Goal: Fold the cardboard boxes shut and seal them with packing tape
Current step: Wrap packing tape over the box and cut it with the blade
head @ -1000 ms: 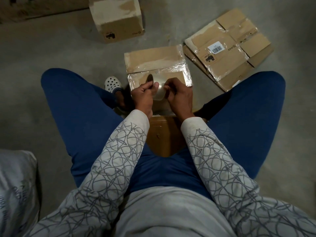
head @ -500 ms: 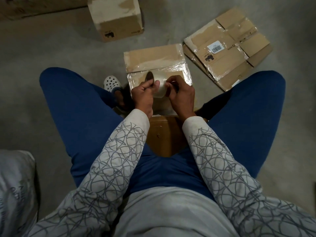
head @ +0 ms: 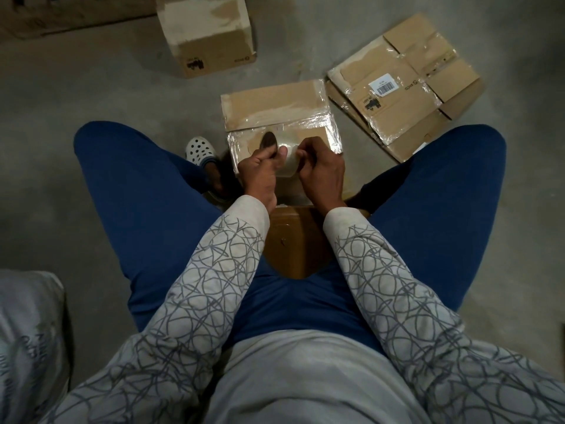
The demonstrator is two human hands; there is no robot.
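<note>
A roll of clear packing tape (head: 289,157) is held between both hands, above a cardboard box (head: 275,102) that stands on the floor between my knees. The box's flaps are folded shut and shiny tape crosses its top. My left hand (head: 260,174) grips the roll through its dark core, thumb on the rim. My right hand (head: 321,171) pinches at the roll's outer face with curled fingers; I cannot see the tape's loose end.
A flattened, taped cardboard box with a barcode label (head: 403,84) lies at the right. Another closed box (head: 208,35) stands at the back. A brown wooden stool (head: 293,240) shows between my thighs. A white clog (head: 200,148) is left of the box, a grey sack (head: 27,338) at lower left.
Both hands stay together on the tape roll over the box; the right fingers have shifted slightly on the roll's face. Nothing else has moved.
</note>
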